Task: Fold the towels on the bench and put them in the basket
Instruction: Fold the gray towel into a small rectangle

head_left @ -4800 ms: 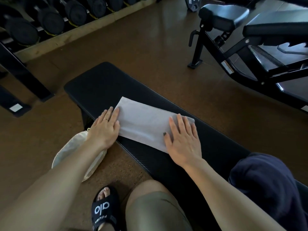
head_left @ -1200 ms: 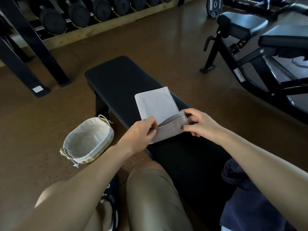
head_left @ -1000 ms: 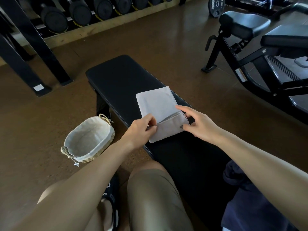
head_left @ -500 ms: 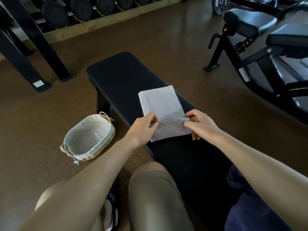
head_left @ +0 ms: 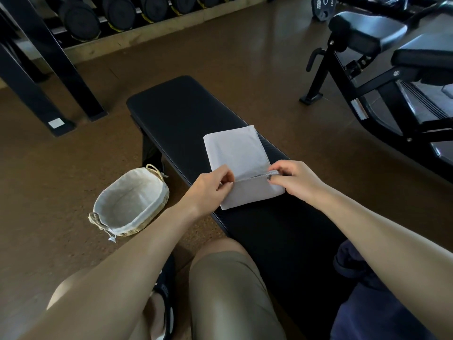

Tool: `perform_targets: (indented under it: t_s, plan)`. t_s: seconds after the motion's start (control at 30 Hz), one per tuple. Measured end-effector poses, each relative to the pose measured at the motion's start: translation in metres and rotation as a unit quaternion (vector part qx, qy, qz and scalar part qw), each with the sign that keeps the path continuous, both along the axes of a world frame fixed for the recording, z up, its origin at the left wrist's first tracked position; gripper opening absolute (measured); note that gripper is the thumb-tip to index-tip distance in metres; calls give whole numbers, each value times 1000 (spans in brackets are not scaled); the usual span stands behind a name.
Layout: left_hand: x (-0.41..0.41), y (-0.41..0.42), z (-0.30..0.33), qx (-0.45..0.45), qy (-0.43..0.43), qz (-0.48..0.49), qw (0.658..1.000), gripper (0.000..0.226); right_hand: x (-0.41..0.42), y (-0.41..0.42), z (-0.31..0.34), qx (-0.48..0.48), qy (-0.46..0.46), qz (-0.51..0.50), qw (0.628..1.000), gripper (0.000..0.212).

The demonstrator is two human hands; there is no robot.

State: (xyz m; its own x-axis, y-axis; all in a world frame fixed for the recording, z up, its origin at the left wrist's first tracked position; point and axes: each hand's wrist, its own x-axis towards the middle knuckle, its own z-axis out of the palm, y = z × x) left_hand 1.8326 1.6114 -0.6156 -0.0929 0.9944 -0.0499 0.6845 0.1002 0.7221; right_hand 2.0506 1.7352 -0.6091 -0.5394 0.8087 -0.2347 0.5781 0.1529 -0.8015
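A light grey towel (head_left: pixel 236 153) lies on the black bench (head_left: pixel 181 111), with its near end folded up over itself. My left hand (head_left: pixel 210 184) pinches the left corner of that folded edge. At the right corner my right hand (head_left: pixel 294 179) pinches the same edge. An oval wicker basket (head_left: pixel 130 203) with a pale cloth lining stands on the floor left of the bench; nothing shows inside it. A dark navy cloth (head_left: pixel 362 303) is bunched on the bench at my right.
A black weight machine (head_left: pixel 382 77) stands on the right. A dumbbell rack (head_left: pixel 117 18) with black frame legs runs along the back left. The floor is brown. My knee (head_left: pixel 228 273) and a sandalled foot (head_left: pixel 164 303) are at the bottom.
The long flat towel from earlier has been folded shorter. Over the last second both hands have brought the near end further up over the towel and now pinch its two corners.
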Motion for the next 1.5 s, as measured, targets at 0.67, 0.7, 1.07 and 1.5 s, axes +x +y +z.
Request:
perform_targets:
  t_s: [0.67, 0.7, 1.07, 1.5]
  plan:
    - [11, 9, -12, -21, 212, -9, 977, 24, -12, -11, -26, 230, -215, 18, 949, 18]
    - [11, 9, -12, -26, 227, -13, 974, 31, -12, -11, -25, 239, -227, 24, 944, 18]
    - [20, 7, -2, 108, 450, -118, 878, 37, -15, -23, -35, 502, -208, 130, 829, 33]
    - [13, -17, -2, 93, 400, -146, 900, 44, 3, -2, -7, 323, -151, 242, 902, 38]
